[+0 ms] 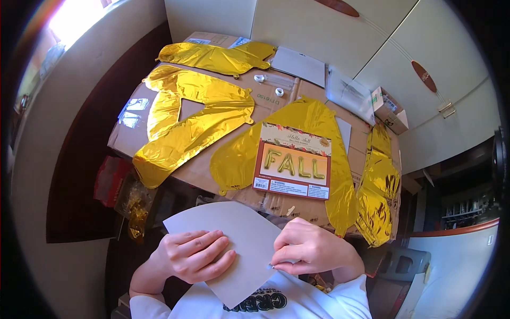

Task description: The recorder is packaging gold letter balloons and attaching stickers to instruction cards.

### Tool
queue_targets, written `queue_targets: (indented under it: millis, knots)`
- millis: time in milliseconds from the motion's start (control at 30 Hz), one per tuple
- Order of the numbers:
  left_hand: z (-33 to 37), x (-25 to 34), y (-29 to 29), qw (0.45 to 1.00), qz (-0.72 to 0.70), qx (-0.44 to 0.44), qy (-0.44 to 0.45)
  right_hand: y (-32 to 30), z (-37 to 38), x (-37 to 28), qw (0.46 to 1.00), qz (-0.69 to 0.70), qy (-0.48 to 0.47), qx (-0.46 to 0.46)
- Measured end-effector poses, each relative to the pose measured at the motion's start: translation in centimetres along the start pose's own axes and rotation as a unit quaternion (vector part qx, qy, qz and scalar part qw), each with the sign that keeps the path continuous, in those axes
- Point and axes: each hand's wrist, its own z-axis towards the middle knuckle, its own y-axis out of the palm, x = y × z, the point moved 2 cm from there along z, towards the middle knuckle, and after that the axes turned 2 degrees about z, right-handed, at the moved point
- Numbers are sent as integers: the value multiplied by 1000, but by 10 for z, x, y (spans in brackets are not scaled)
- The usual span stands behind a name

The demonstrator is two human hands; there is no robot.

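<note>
A plain grey cardboard sheet (241,234) lies tilted in front of my chest. My left hand (196,256) grips its left side, fingers laid across the face and thumb out of sight. At the sheet's right edge my right hand (311,247) is closed in a pinch. Between those fingertips a small pale bit shows, too small to name. Beyond the hands, a flat printed package (292,183) with a picture of gold letter balloons rests on a flat gold foil balloon (308,112). An A-shaped gold foil balloon (199,127) is spread out to its left.
Large cardboard boxes (210,178) form the work surface. More gold foil balloons lie at the far edge (212,58) and right edge (377,189). Two small white rolls (279,92), a clear plastic sleeve (350,93) and a small carton (390,109) sit toward the back, before pale cabinets.
</note>
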Motion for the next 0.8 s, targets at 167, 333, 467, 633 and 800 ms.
queue_targets:
  millis: [167, 333, 467, 633, 800]
  knots:
    - [1, 2, 0, 1000, 19, 1, 3, 4, 4, 1, 999, -32, -4, -13]
    - [1, 4, -5, 999, 43, 26, 2, 7, 0, 5, 994, -49, 92, 19]
    - [0, 4, -8, 998, 50, 32, -2, 0, -7, 12, 986, 20, 128, 105]
    - [-2, -2, -14, 999, 9, 33, -34, -12, -29, 16, 970, 115, 183, 115]
    - [-28, -31, -46, 960, -96, 73, -254, -8, -55, 24, 972, 110, 203, 45]
